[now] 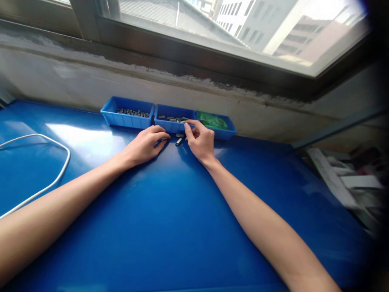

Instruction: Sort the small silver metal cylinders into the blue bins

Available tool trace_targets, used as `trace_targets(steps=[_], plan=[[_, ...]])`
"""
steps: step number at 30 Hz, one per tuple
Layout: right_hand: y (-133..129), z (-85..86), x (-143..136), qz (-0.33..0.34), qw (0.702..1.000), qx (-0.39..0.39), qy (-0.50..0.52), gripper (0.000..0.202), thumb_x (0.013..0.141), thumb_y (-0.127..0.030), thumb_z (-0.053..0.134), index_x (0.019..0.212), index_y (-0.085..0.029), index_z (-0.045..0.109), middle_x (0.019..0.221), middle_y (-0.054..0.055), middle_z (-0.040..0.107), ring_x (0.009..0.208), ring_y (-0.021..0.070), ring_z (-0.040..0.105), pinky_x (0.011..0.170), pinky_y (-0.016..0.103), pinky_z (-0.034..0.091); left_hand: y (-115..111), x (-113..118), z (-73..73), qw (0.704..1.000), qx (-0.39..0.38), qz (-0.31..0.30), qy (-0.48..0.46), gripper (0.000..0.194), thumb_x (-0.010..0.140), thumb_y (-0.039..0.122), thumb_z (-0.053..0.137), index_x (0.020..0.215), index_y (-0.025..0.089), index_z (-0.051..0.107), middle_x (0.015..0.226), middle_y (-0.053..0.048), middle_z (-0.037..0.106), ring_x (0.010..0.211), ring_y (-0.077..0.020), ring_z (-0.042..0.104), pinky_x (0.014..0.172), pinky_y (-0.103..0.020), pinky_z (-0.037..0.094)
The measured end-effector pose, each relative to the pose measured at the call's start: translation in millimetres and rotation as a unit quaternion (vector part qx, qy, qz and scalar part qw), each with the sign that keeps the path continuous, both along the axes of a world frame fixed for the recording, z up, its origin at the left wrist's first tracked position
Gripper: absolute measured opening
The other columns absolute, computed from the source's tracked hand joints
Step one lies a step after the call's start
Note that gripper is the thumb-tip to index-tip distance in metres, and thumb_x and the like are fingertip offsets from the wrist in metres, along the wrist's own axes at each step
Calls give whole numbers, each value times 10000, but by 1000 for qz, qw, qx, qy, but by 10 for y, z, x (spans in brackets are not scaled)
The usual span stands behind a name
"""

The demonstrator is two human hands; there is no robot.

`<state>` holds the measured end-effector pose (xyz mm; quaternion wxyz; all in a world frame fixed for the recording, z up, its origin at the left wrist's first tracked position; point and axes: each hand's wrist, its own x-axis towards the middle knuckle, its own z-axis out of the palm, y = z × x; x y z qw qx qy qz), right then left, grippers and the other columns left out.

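My left hand (149, 142) rests low over the table just in front of the bins. Its fingers are curled toward the thumb, and a small dark piece (164, 139) shows between them. To its right lie a couple of small black-and-silver rectangular pieces (179, 141) on the tabletop. My right hand (201, 141) is at the front rim of the middle blue bin (165, 122), thumb and forefinger pinched together. Whatever is in that pinch is too small to make out. Similar dark and silvery pieces (176, 119) lie inside the middle bin.
Left of it stands a blue bin (127, 120) of small metal parts. On the right, another blue bin (226, 134) holds green pieces (211, 120). A white cable (65, 162) curves across the blue table (182, 227). Behind are a wall and window frame (212, 56).
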<state>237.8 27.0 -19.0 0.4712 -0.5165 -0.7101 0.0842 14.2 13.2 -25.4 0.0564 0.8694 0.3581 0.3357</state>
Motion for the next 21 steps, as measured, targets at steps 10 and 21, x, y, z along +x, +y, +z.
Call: trace_targets(steps=[10, 21], plan=[[-9, 15, -1, 5, 1000, -11, 3, 330, 992, -475, 549, 1073, -226, 750, 629, -10, 693, 574, 181, 659, 651, 298, 516, 20, -2, 55, 996, -63, 30, -48, 304, 987, 346, 564, 1147, 168, 751, 1023, -91, 762, 829, -199, 696, 826, -311, 551], [-42, 25, -5, 4, 1000, -1, -2, 330, 999, -470, 529, 1074, -231, 744, 648, -5, 687, 578, 177, 648, 650, 294, 514, 72, -54, 27, 951, -205, 34, -228, 387, 989, 509, 569, 1135, 179, 710, 863, -51, 746, 817, -204, 744, 793, -285, 573]])
